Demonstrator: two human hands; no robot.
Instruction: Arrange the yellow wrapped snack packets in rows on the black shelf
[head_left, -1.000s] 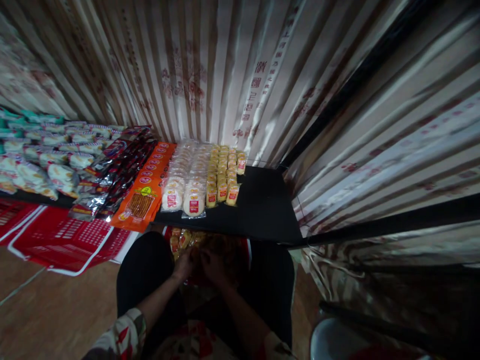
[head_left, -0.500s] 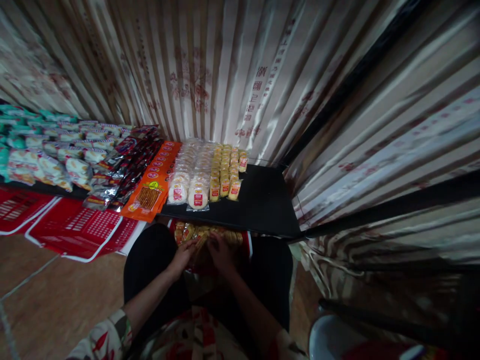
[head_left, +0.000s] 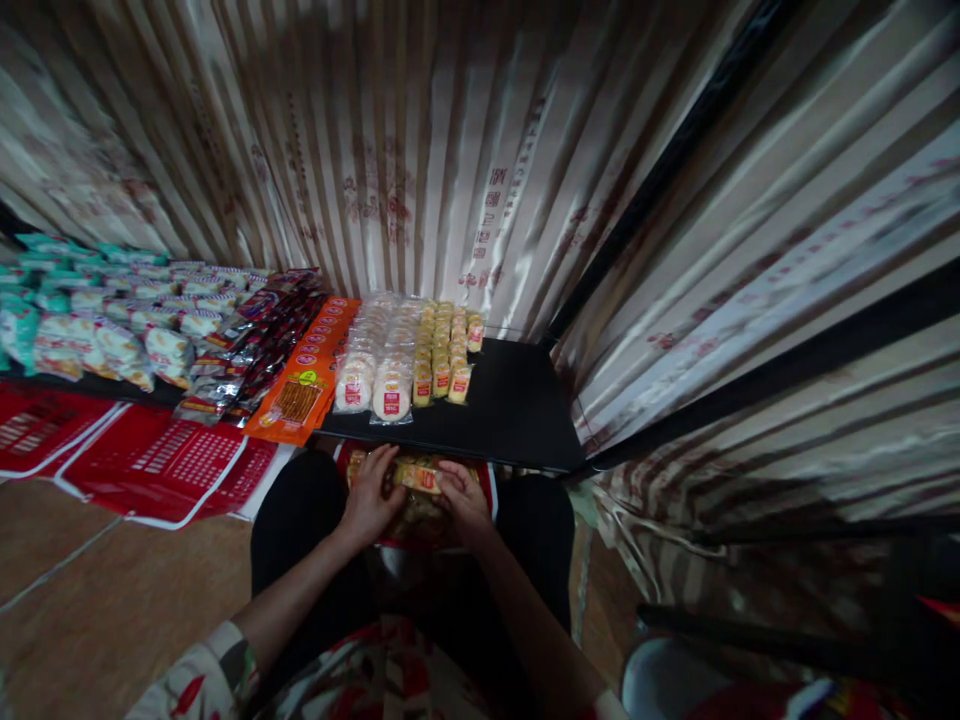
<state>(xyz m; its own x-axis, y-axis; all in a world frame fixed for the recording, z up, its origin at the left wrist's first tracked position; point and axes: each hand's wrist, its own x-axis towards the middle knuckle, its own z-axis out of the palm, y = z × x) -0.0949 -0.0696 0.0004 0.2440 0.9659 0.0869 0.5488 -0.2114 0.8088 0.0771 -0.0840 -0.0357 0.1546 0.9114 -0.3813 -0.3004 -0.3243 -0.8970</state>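
Between my two hands is a small yellow packet of biscuits or cakes with an orange-red label (head_left: 418, 477). My right hand (head_left: 466, 502) pinches its right end between thumb and fingers. At its left end, my left hand (head_left: 369, 500) brackets the packet with thumb and forefinger; its other fingers are partly hidden. Both hands are over an open red bag with a pale edge (head_left: 492, 490), set between my knees. More yellow packets (head_left: 420, 520) lie in the bag, dim and blurred. Short rows of similar yellow packets (head_left: 442, 365) stand on the black shelf (head_left: 517, 400) ahead.
Left of the yellow rows are round white wrapped crackers (head_left: 391, 395), an orange pretzel-stick bag (head_left: 304, 375), dark red shiny packets (head_left: 262, 340), and white and green packets (head_left: 120, 345). Red bags (head_left: 165, 460) hang below the shelf. Pleated curtain (head_left: 450, 150) and black bars (head_left: 660, 180) border it.
My hands have moved slightly apart, and the yellow packet now shows label-up between them. The left hand has turned and spread over the bag. The view has shifted slightly.
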